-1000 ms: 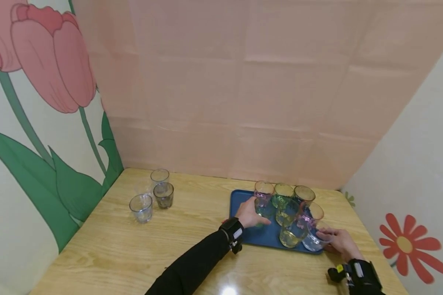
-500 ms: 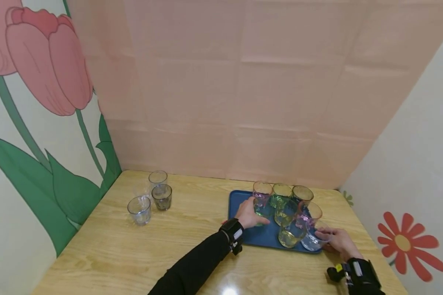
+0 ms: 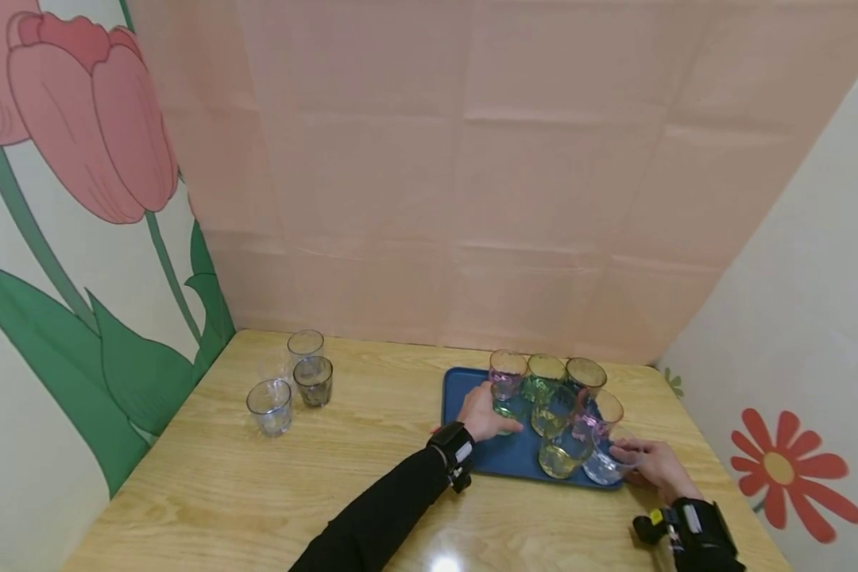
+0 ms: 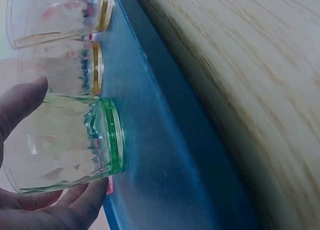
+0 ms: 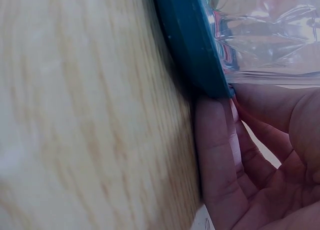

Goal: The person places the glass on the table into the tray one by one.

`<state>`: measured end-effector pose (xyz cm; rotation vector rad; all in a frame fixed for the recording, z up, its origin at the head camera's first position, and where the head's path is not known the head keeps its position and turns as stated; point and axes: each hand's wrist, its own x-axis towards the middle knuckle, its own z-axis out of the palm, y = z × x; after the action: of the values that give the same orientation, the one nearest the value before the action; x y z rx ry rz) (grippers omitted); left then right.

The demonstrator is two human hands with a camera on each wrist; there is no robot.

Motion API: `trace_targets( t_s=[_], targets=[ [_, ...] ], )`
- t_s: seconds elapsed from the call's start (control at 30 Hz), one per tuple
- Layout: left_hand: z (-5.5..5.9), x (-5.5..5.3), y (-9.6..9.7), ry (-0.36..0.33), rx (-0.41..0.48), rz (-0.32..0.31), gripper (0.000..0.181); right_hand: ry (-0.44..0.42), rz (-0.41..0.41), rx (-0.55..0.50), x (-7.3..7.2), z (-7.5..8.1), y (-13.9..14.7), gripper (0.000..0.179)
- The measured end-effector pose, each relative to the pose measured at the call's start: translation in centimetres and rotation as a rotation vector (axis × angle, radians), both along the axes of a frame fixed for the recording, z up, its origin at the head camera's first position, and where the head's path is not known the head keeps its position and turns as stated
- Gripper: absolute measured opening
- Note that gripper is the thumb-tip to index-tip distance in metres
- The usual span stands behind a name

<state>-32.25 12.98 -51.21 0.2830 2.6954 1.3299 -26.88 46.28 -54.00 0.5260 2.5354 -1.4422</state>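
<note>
At the right of the head view lies a blue tray (image 3: 461, 389) crowded with several tinted drinking glasses. My left hand (image 3: 481, 416) reaches over its left part and holds a glass with a green base (image 4: 112, 135), thumb on one side and fingers on the other. That glass stands on the tray. My right hand (image 3: 658, 467) is at the tray's near right corner. In the right wrist view its thumb lies by the tray's rim (image 5: 187, 45), beside a clear glass (image 5: 270, 45), and the other fingers are at the tray's outer edge and underside.
Also on the tray are a pink glass (image 3: 508, 364), a green glass (image 3: 546, 384), a dark glass (image 3: 587, 372) and a yellow glass (image 3: 559, 461). Far left on the wooden table (image 3: 372, 429) stand a dark grey glass (image 3: 314, 384) and clear glasses (image 3: 272, 410). Walls close the back and sides.
The head view has shifted slightly. Both hands, the tray and the glasses keep their places relative to one another.
</note>
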Motion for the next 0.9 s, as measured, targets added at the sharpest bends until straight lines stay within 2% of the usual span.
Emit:
trace_targets(
  t_s=[0.33,0.6,0.9],
  targets=[
    [0.18,0.43,0.37,-0.005,-0.011,-0.011,0.1,0.002,0.0,0.016,0.29,0.15,-0.2,0.048],
    [-0.14,0.1,0.57,0.007,-0.016,-0.003,0.1,0.001,-0.001,0.026,0.18,-0.15,-0.03,0.05],
    [-0.39,-0.18,0.68,-0.029,0.009,0.001,0.101,-0.006,0.002,0.023,-0.05,-0.24,0.16,0.055]
  ],
)
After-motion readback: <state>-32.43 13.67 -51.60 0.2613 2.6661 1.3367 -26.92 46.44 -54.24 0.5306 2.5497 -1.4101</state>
